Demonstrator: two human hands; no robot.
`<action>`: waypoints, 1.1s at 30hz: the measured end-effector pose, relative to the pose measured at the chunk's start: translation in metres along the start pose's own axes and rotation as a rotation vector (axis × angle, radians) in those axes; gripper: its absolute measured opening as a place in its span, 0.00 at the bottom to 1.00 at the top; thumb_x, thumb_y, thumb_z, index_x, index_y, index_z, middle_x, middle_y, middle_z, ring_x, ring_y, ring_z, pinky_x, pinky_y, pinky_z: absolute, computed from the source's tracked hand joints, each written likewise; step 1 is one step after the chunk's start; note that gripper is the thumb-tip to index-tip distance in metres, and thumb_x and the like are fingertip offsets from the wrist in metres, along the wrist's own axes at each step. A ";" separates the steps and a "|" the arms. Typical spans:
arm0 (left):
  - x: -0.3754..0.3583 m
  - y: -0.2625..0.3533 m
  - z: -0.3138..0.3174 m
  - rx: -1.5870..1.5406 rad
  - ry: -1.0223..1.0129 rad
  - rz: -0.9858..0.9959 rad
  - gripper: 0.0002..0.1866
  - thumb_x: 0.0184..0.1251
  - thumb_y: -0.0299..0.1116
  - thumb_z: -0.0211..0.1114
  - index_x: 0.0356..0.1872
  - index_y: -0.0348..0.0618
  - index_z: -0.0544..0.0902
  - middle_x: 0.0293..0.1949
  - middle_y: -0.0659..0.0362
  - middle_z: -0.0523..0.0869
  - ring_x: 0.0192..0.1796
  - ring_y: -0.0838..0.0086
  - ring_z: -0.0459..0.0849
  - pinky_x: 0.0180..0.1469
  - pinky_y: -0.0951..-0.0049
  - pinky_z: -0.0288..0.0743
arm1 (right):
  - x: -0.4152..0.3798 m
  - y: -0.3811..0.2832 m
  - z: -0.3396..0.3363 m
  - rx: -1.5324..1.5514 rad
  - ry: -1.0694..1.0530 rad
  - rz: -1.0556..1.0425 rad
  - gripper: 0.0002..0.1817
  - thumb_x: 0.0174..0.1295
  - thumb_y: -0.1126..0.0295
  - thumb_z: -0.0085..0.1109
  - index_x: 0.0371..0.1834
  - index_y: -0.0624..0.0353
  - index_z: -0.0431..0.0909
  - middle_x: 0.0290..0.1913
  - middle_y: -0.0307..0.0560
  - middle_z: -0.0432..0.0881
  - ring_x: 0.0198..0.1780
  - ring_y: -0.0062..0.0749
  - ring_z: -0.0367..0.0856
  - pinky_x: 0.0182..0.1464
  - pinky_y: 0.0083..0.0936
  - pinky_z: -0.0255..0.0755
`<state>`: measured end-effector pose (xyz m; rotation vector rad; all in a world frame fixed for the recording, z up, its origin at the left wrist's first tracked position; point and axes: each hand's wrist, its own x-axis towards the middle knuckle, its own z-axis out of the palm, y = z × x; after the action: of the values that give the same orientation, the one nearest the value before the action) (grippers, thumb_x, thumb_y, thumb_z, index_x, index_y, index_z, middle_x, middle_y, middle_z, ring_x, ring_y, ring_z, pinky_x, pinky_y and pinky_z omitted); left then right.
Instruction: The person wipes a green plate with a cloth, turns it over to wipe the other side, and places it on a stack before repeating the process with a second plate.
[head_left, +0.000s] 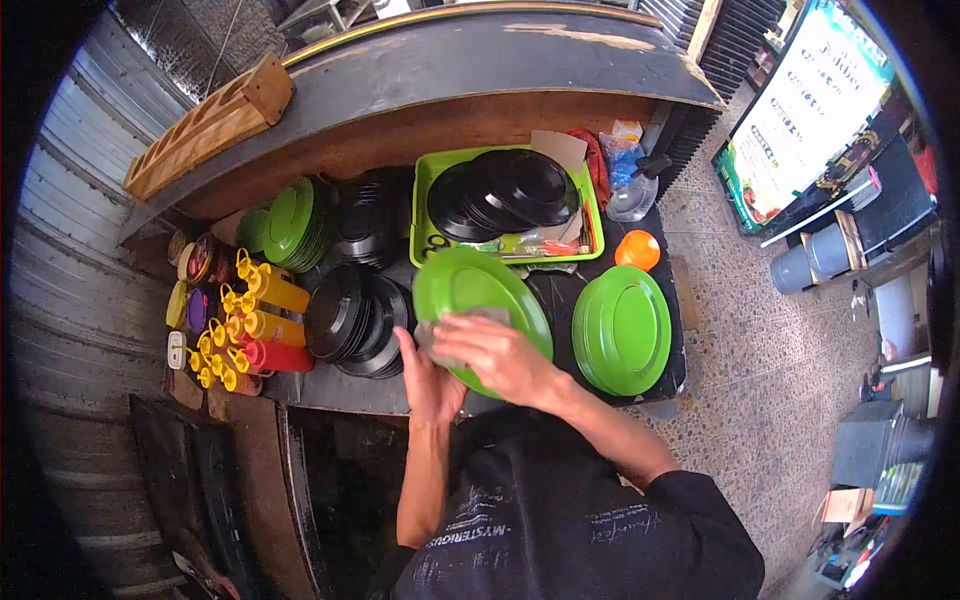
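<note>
A green oval plate is tilted up in front of my body. My left hand holds it at the lower left edge, its fingers partly hidden behind the plate. On the plate's face, my right hand presses a greyish cloth, slightly blurred. To the right lies a stack of green oval plates. Stacked black plates stand just left of my left hand.
Behind is a green tray with black plates. Squeeze bottles and upright green plates are at left. An orange cup and plastic jar stand at back right. A signboard is beyond.
</note>
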<state>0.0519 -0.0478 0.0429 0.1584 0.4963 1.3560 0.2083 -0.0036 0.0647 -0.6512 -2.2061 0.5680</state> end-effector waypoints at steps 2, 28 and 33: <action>0.009 0.005 -0.024 -0.003 -0.022 0.199 0.36 0.87 0.61 0.47 0.75 0.39 0.71 0.69 0.48 0.81 0.67 0.58 0.84 0.67 0.58 0.81 | -0.015 -0.007 0.009 0.016 -0.059 -0.042 0.24 0.60 0.80 0.61 0.61 0.62 0.86 0.67 0.54 0.85 0.75 0.46 0.77 0.78 0.44 0.71; -0.008 -0.012 -0.018 0.151 0.066 -0.135 0.34 0.88 0.57 0.47 0.76 0.38 0.72 0.69 0.48 0.82 0.67 0.55 0.85 0.69 0.51 0.80 | -0.018 0.062 -0.043 0.025 0.496 0.516 0.32 0.53 0.92 0.57 0.62 0.59 0.88 0.63 0.55 0.88 0.66 0.47 0.87 0.69 0.33 0.80; -0.004 -0.017 -0.012 0.203 0.086 -0.119 0.34 0.87 0.57 0.49 0.75 0.37 0.73 0.68 0.48 0.84 0.66 0.56 0.86 0.67 0.52 0.82 | -0.041 0.040 -0.055 -0.029 0.449 0.426 0.31 0.53 0.92 0.58 0.62 0.60 0.88 0.66 0.54 0.86 0.65 0.47 0.87 0.69 0.35 0.80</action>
<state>0.0616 -0.0576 0.0263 0.2339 0.7057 1.1987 0.2849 0.0127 0.0539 -1.1556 -1.6648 0.5369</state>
